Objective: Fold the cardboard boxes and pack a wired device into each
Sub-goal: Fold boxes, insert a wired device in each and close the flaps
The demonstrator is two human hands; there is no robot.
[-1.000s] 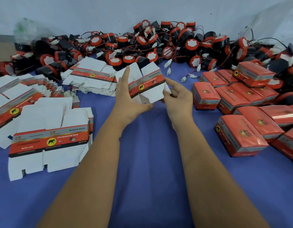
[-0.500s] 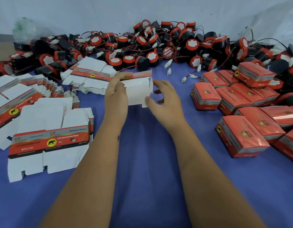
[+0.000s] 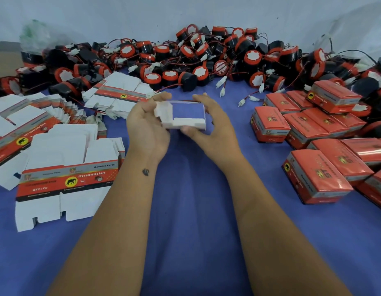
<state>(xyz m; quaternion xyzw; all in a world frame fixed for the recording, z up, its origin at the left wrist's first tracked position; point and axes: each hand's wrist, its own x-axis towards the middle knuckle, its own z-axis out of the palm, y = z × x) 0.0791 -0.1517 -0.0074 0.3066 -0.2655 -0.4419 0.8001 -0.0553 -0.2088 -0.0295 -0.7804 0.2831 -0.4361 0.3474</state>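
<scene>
A blue cloth covers the table up to a pale wall, and the black-and-red wired devices heaped along its far edge tangle too densely to count. Above the bare middle, the left hand and right hand curl round an opened cardboard box, blue cloth visible through it. Flat boxes crowd the left, folded red boxes run off the right edge.

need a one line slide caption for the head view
Both hands, left and right, hold an opened white cardboard box above the blue cloth, flaps unfolded.
</scene>
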